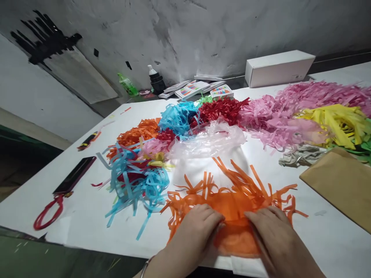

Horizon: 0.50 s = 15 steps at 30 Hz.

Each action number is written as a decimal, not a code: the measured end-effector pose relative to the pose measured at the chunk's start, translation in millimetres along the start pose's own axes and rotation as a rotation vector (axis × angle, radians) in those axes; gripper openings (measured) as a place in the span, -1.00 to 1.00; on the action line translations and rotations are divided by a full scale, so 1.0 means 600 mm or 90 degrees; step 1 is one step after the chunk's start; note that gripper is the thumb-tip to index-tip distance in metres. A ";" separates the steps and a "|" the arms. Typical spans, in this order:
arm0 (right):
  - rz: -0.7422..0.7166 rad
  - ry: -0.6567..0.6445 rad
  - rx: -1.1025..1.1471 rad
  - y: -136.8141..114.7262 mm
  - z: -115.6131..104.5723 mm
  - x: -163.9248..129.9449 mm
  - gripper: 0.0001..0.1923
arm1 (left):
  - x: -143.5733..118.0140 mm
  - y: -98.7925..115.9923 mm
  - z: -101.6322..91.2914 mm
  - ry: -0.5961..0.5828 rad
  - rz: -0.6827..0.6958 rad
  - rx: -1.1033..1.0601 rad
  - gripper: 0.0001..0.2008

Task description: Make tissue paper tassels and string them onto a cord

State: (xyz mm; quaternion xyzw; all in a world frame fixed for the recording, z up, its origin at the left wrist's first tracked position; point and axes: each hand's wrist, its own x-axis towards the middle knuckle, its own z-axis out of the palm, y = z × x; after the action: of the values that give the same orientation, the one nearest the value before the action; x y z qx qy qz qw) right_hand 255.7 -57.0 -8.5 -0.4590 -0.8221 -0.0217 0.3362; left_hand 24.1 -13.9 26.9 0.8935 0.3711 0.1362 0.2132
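A sheet of orange tissue paper cut into long fringed strips [232, 200] lies flat at the near edge of the white table [333, 239], directly in front of the person. The left hand [197, 226] rests palm down on the uncut near part of the sheet, its fingers laid together and pressing the paper onto the table; the right hand [275, 231] lies flat beside it in the same way, fingers extended and close together, so that neither hand pinches or grasps anything. The fringe fans away from both hands toward the middle of the table. Just beyond it lies a crumpled clear plastic bag [208, 141]. To the left sits a loose heap of light blue paper fringe [136, 183] mixed with dark red strips, and behind that further heaps in orange [139, 133], blue [178, 116] and red [222, 110]. To the right spreads a broad mass of pink fringe [290, 108], with yellow fringe [339, 121] upon it. A brown paper sheet [342, 183] lies at the right edge, well apart from the hands. A long white cardboard box [278, 67] stands at the far side. Red-handled scissors [48, 214] and a dark phone [75, 175] lie near the left edge.
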 end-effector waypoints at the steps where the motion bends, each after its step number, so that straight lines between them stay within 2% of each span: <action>1: 0.035 -0.020 0.009 0.004 -0.002 0.001 -0.73 | 0.003 -0.002 -0.002 -0.003 -0.035 -0.005 -0.80; 3: 0.112 -0.067 0.015 0.012 -0.001 0.005 -0.79 | 0.013 -0.005 -0.003 -0.016 -0.098 0.002 -0.80; 6: 0.173 -0.128 -0.017 0.019 0.011 0.019 -0.75 | 0.035 -0.006 -0.004 -0.045 -0.179 0.049 -0.78; 10: 0.186 -0.108 -0.097 0.026 0.033 0.043 -0.70 | 0.060 -0.003 -0.008 -0.071 -0.257 0.098 -0.81; 15: 0.168 -0.094 -0.179 0.023 0.038 0.055 -0.72 | 0.062 -0.006 -0.002 -0.048 -0.264 0.056 -0.86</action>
State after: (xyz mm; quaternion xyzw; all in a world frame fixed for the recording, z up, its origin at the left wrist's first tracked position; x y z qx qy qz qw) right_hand 242.2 -16.9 -11.1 -0.6052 -0.7662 -0.0585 0.2078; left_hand 46.8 15.6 29.6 0.8107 0.5446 0.0395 0.2111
